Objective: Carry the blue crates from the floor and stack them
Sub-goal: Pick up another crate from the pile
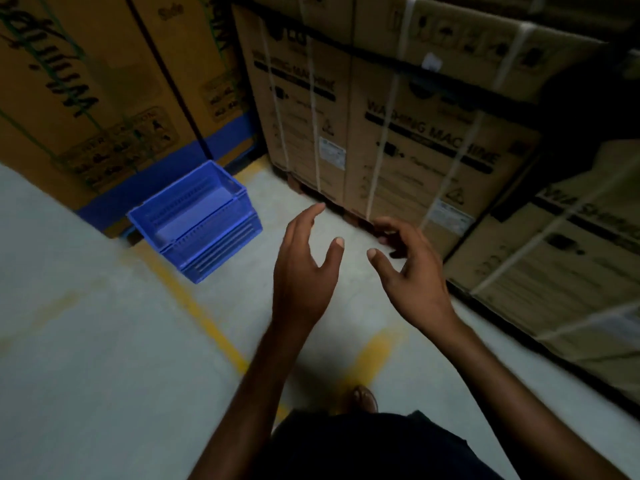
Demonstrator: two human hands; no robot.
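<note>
Forearms reach out over the floor (86, 341). Left grip (304, 271) and right grip (412, 275) are wide, holding nothing. Crates (199, 220) sit stacked on the floor to the left, against a carton (86, 98).

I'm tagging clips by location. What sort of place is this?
Most likely a warehouse or appliance stockroom: tall strapped cartons printed WASHING MACHINE, yellow lines painted on a bare floor, and stacked blue crates beside the cartons.
</note>
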